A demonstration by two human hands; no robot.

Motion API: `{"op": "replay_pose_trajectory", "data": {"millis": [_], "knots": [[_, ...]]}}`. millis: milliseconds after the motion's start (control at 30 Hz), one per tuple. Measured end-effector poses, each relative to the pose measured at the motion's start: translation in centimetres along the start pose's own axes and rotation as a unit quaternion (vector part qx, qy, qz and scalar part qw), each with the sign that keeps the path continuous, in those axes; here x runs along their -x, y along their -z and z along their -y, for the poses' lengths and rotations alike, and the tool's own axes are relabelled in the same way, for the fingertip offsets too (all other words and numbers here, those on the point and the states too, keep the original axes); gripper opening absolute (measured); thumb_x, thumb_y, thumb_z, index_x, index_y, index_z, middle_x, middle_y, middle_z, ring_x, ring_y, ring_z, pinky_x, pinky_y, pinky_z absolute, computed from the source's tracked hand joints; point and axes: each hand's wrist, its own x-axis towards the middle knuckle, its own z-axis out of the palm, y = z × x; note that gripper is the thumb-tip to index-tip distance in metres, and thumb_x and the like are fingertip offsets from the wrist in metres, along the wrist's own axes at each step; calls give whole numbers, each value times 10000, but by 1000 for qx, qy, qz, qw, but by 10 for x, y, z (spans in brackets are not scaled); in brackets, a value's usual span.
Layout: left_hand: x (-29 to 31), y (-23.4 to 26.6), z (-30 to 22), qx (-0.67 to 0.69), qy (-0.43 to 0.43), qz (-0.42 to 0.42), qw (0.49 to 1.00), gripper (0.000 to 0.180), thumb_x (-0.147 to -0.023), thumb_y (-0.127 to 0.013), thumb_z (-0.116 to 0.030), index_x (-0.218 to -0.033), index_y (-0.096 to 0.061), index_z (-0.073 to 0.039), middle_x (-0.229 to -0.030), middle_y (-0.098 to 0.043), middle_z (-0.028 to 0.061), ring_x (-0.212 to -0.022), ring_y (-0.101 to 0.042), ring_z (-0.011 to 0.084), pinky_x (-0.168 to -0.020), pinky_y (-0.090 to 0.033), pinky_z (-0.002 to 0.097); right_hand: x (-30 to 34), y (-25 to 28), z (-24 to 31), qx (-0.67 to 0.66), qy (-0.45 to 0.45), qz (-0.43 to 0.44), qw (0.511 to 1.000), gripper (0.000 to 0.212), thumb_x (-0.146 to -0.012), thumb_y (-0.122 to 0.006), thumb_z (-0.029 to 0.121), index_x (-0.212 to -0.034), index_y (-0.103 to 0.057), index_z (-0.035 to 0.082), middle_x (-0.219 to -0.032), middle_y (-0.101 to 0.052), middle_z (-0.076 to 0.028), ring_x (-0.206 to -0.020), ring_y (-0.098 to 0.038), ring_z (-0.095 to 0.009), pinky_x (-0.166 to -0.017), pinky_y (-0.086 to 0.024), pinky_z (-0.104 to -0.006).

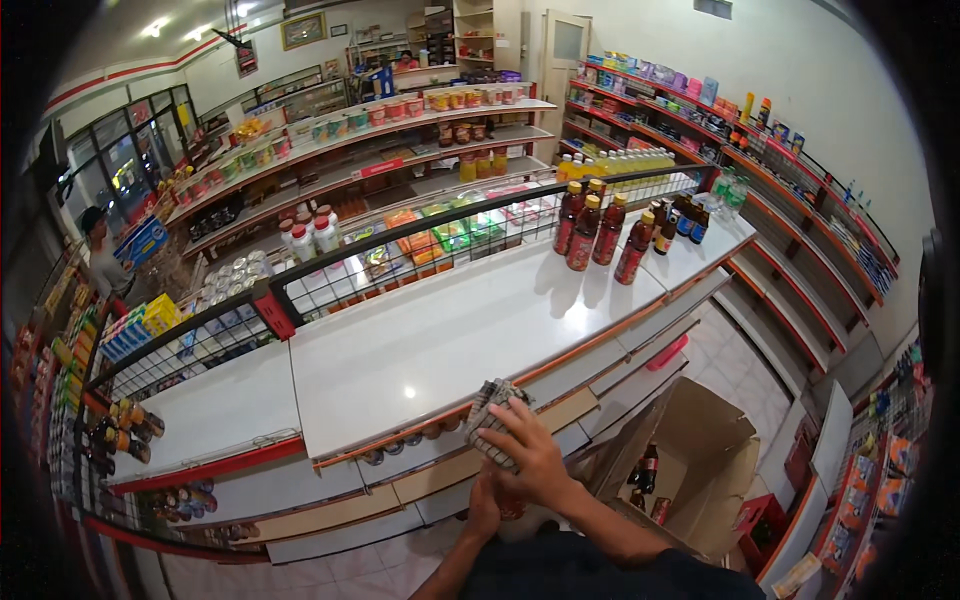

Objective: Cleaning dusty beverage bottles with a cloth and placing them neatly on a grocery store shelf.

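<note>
My right hand (pixel 528 455) is closed over a crumpled grey cloth (pixel 482 425), close to the front edge of the white shelf top (pixel 420 365). Just below it, my left hand (pixel 484 505) wraps round a bottle (pixel 512 506); only a little of its dark reddish side shows, and the cloth and hands hide the rest. Several dark bottles with red labels and yellow caps (pixel 606 230) stand upright on the shelf top to the right. Beside them are several smaller brown bottles with blue labels (pixel 690 218).
An open cardboard box (pixel 715 440) with a few dark bottles (pixel 648 468) stands on the floor at my right. A black wire rail (pixel 400 240) runs along the shelf's back. Small bottles (pixel 125 430) stand at the far left. A person (pixel 105 255) stands beyond, left.
</note>
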Motion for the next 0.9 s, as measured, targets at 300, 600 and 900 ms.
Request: {"op": "replay_pose_trajectory", "data": {"millis": [300,600,900], "knots": [[-21,-14,-19,-107,-138,27,984,603,-1056,-204,-453,-1416,-394,-9,-1360,-515,145,-1242,-501,233,-1068,-373,341,68,14,10,-74,27,120,990,596,-937,-577,327,-1484,-382,188,-1572,-251,-127,-1433,-200,-440,-1110,-265,-581],[-18,-117,15,18,-118,50,992,814,-883,-494,-694,-1319,-461,-7,-1232,-550,53,-1078,-539,135,-899,-458,282,52,75,-48,-45,-39,-18,998,611,-1010,-369,389,-1482,-314,5,-1564,-169,-254,-1430,-145,-492,-1122,-142,-615],[-35,-158,43,-57,-138,32,988,728,-875,-594,-607,-1277,-452,-18,-1145,-591,48,-1015,-565,131,-892,-453,281,153,107,-52,-224,-179,-19,958,607,-985,-451,137,-1509,-190,-22,-1558,-165,-271,-1419,-252,-420,-1136,-266,-414]]}}
